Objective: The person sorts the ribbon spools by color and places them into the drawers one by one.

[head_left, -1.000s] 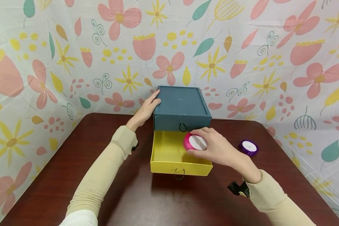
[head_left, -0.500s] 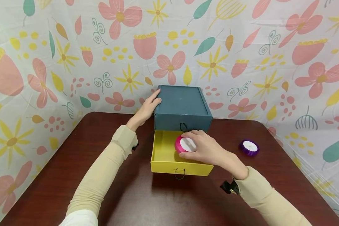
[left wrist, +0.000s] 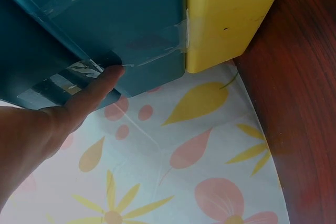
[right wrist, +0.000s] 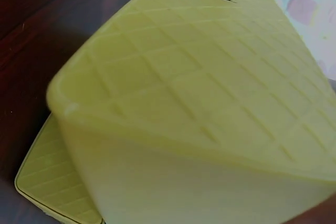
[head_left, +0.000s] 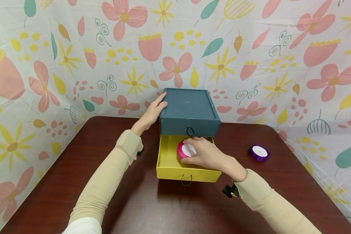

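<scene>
My right hand grips a pink ribbon roll with a white side. It is down inside the pulled-out yellow drawer, and my fingers hide part of the roll. Above the drawer sits a blue drawer unit top. Against its left side rests my left hand, fingers extended; in the left wrist view a finger of the left hand touches the blue side wall. The quilted yellow drawer front fills most of the right wrist view, where the ribbon is hidden.
A purple ribbon roll lies on the dark wooden table to the right. Below the pulled-out drawer, the right wrist view shows another yellow front. A flowered cloth hangs behind. A black loop handle hangs from the drawer front.
My right hand has moved left and slightly down into the yellow drawer, carrying the pink ribbon roll with it. The left hand stays on the blue unit.
</scene>
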Motion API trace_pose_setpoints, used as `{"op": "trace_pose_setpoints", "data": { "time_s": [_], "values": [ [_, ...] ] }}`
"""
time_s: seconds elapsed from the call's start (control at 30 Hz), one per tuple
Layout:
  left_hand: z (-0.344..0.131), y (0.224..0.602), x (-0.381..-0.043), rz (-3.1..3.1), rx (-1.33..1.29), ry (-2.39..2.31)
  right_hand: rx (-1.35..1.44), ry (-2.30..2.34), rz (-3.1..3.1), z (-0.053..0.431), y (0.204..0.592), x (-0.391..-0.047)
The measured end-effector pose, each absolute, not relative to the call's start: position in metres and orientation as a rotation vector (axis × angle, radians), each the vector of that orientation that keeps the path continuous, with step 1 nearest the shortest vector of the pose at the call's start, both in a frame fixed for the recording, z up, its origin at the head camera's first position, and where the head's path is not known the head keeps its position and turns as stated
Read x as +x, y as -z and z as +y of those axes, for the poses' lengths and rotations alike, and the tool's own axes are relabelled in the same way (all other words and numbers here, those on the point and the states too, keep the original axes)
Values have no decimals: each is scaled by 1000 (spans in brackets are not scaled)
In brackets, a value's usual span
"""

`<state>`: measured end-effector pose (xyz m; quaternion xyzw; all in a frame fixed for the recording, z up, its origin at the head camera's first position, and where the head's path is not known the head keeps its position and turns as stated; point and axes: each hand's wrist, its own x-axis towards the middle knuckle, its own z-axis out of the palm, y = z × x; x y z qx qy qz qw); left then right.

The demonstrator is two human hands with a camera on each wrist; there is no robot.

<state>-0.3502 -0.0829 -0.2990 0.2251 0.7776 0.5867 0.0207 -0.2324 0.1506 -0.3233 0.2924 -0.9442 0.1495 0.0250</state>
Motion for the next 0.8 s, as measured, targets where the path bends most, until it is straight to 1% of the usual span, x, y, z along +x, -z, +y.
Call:
{"op": "trace_pose_setpoints", "data": {
  "time_s": [0.2,0.43,0.53,0.67,0.8],
  "values": [
    [-84,299,-351,2434,683,-1819,909,-494,-2955,149,326,-236],
    [-84,299,-351,2440,686,-1818,926,-684,-2962,156,319,-231],
    [-83,298,-351,2446,685,-1819,955,-708,-2942,158,315,-220],
    [-82,297,-350,2449,688,-1820,1008,-617,-2805,157,310,-195],
    [-82,298,-350,2447,688,-1812,1166,-583,-2507,151,312,-168]
  ]
}}
